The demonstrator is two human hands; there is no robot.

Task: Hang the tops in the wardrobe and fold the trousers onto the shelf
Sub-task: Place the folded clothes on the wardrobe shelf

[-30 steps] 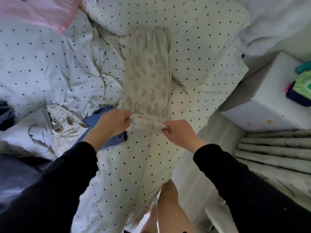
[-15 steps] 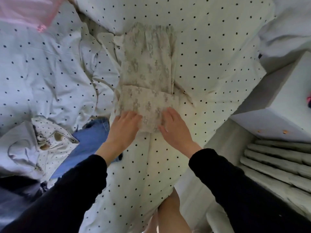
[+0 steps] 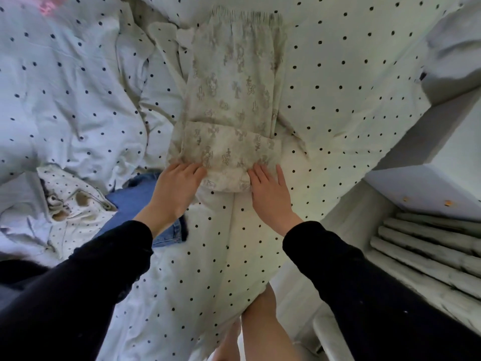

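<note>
At far left a spotted top (image 3: 75,201) lies crumpled on the duvet (image 3: 338,100), with jeans (image 3: 135,199) just right of it. The left hand (image 3: 177,188) rests on the near-left corner of the patterned trousers (image 3: 234,100), fingers curled lightly at the fold's edge; whether it pinches cloth I cannot tell. The trousers lie mid-bed, waistband far, hem end turned up once. The right hand (image 3: 270,194) lies flat, fingers spread, against the fold's near-right corner. To fold well, both hands should probably lift the 2 corners evenly and carry the fold far toward the waistband, keeping edges aligned. At right stands a white cabinet (image 3: 429,188).
</note>
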